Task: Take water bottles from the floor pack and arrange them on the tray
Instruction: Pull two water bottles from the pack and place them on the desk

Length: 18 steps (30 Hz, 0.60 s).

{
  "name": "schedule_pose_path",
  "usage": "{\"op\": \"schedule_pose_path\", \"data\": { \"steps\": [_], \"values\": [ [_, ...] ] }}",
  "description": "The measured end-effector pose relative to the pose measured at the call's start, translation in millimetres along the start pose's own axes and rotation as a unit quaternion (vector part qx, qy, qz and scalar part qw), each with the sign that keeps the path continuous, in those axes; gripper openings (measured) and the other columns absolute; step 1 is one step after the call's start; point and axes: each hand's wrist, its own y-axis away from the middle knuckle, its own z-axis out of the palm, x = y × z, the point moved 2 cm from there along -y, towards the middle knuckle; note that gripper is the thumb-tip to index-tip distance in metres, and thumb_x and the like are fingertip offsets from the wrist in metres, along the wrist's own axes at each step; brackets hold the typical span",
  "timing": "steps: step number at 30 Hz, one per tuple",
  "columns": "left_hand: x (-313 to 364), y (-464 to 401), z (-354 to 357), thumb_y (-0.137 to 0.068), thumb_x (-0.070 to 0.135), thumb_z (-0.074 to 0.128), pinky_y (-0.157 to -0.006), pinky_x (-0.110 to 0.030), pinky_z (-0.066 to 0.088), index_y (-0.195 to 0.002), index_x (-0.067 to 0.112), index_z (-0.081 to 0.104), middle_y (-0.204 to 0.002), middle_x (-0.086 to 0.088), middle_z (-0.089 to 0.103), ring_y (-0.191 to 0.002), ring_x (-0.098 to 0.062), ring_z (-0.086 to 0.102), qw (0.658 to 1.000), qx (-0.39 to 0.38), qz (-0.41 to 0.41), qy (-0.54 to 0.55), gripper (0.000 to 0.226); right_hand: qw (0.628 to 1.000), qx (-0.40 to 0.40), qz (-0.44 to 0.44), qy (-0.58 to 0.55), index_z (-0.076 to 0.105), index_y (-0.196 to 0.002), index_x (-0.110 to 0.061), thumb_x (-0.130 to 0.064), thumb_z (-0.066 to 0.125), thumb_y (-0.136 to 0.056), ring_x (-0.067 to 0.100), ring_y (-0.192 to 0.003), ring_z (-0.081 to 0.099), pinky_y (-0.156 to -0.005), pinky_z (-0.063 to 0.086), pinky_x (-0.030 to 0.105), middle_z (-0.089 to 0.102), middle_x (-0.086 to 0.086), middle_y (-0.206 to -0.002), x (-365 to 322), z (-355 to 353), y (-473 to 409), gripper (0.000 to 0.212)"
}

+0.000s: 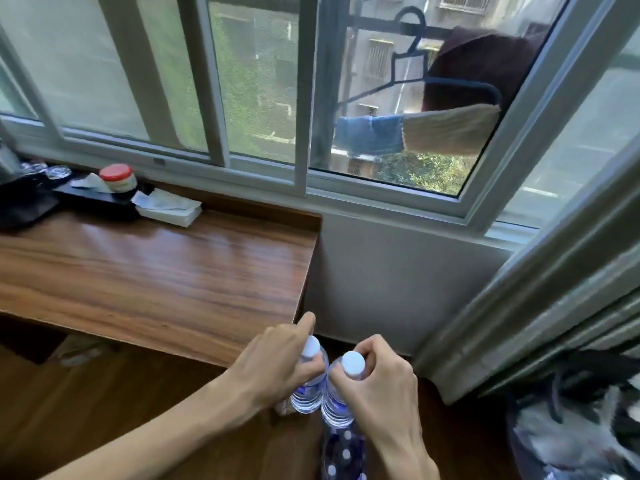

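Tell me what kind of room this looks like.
Probably a lived-in room in a flat: a wooden desk under a sliding window, with laundry drying on a hanger outside.

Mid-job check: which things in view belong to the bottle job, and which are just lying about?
Job:
left hand holding left bottle
right hand holding right bottle
floor pack
black tray

Lying about:
red-lidded jar
tissue pack
wooden desk
hanger
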Motion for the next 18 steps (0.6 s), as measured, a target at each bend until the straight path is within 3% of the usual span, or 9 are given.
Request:
{"op": "schedule_pose_path", "data": {
  "steps": [6,11,18],
  "values": [
    [-63.1,25.1,-77.2,-0.086,0.046,0.055,-0.066,-0.043,0.049,-0.086,0.025,0.034,-0.074,0.0,0.061,-0.075,-0.03,0.061,0.995,0.081,-0.051,0.01,0.029,0.993,-0.039,-0.112,-0.012,0.053,-0.072,-0.022,-0.044,0.075,-0.062,0.013,-0.06,0.057,-0.055,0.043,0.019,0.06,-0.006,-0.057,-94.2,36.3,-24.6,0.033],
    [-132.4,43.1,-133.0,-0.089,0.041,0.058,-0.055,-0.027,0.04,-0.085,0.026,0.037,-0.07,0.004,0.06,-0.065,-0.015,0.059,0.988,0.127,-0.085,0.007,0.026,0.98,-0.05,-0.189,-0.021,0.046,-0.069,-0.027,-0.037,0.076,-0.066,0.006,-0.056,0.051,-0.05,0.038,0.014,0.047,-0.009,-0.052,-171.7,93.3,-41.1,0.031],
    [-242.9,61.8,-195.4,-0.09,0.038,0.058,-0.054,-0.031,0.039,-0.086,0.02,0.039,-0.066,0.0,0.058,-0.062,-0.021,0.057,0.982,0.138,-0.124,-0.03,0.026,0.969,-0.065,-0.232,-0.046,0.053,-0.074,-0.023,-0.036,0.079,-0.069,0.005,-0.048,0.044,-0.049,0.04,0.016,0.05,-0.01,-0.057,-262.6,192.2,-56.3,0.029]
  ]
}}
